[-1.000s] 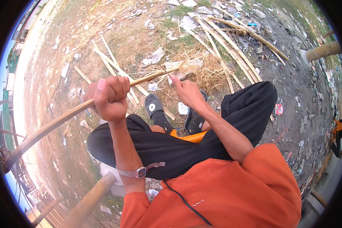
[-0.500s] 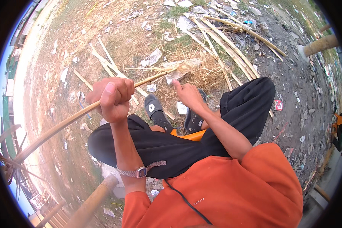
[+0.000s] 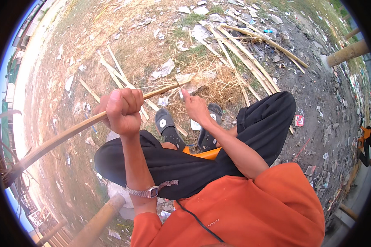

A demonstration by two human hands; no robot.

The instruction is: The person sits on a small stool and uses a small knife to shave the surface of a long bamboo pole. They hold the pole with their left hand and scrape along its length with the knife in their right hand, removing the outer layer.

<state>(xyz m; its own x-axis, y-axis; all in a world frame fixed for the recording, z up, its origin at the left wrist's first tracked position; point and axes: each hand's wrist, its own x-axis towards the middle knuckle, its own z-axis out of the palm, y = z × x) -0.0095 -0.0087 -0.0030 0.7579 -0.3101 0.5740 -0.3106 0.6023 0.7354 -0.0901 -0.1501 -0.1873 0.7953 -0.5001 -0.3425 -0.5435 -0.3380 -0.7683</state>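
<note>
Over messy ground (image 3: 127, 31), our left hand (image 3: 124, 110) squeezes the likely light, stiff stick (image 3: 80, 128) mid-left, a good spot; our right hand (image 3: 198, 110) curls, hold unclear.

One held stick (image 3: 70, 136), two sandals (image 3: 165, 121), one wristwatch (image 3: 153, 192) and one shirt (image 3: 243, 208) are visible.

Long bamboo strip (image 3: 70, 133), gripped in left hand (image 3: 121, 110), bars way from ground's (image 3: 317, 99) left side to middle. Right hand (image 3: 198, 110) crowds strip's far end. Gap between hands, below strip, above sandals (image 3: 164, 119). Left knee (image 3: 111, 160) and right knee (image 3: 276, 107) rise either side. Loose strips (image 3: 117, 74) beyond left hand, pile of strips (image 3: 250, 59) towards ground's far right; passage between, over low straw (image 3: 222, 82). Poles block both sides: right pole (image 3: 350, 53), left pole (image 3: 99, 220) near left elbow.
</note>
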